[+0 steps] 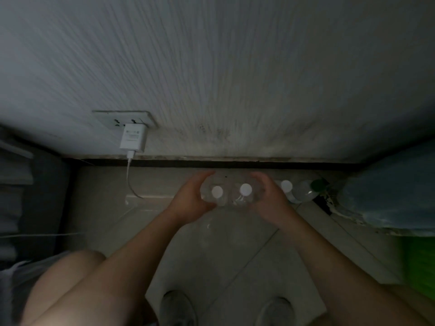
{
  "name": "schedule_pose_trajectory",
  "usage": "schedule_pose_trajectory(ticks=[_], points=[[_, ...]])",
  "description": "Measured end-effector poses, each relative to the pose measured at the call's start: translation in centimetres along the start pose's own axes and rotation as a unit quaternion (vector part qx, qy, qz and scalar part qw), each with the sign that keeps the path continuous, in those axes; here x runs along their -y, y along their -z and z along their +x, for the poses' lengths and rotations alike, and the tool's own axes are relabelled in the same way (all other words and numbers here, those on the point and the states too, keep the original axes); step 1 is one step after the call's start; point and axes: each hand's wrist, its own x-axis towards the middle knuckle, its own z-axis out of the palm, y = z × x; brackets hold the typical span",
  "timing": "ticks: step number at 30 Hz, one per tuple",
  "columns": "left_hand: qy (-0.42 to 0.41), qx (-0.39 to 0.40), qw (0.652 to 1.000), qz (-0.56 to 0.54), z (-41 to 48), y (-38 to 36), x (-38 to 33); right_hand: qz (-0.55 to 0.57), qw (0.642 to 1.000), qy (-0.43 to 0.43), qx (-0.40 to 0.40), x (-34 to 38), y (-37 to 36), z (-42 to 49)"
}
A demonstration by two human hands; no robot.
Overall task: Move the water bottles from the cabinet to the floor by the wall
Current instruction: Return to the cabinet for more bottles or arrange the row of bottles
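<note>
Two clear water bottles with white caps stand side by side near the dark baseboard [235, 164]. My left hand [190, 201] grips the left bottle [216, 192], its fingers curled round the bottle's side. My right hand [270, 196] grips the right bottle [244, 191] the same way. Just to the right, a third white-capped bottle [286, 186] stands on the tiled floor [235, 243] by the wall, and a green-capped bottle [308, 192] is beside it. The cabinet is not in view.
A white charger [133, 137] is plugged into a wall socket at the left, and its cable [130, 180] hangs to the floor. A blue bundle [388, 191] lies at the right, dark furniture [23, 196] at the left. My shoes [177, 307] are at the bottom.
</note>
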Motion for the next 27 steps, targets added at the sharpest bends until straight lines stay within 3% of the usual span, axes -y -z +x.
schedule_pose_trajectory(ticks=[8,22,27], points=[[-0.028,-0.006,0.999,-0.016,-5.7,7.4,-7.9,0.007,0.999,0.04,-0.019,8.6,5.3,-6.2],[-0.09,-0.1,0.985,0.111,-19.3,25.6,-27.9,-0.158,0.975,0.131,-0.089,30.7,17.7,-23.5],[-0.074,-0.115,0.988,0.079,-24.3,31.0,-34.3,-0.172,0.971,0.127,-0.111,37.7,21.8,-29.5]])
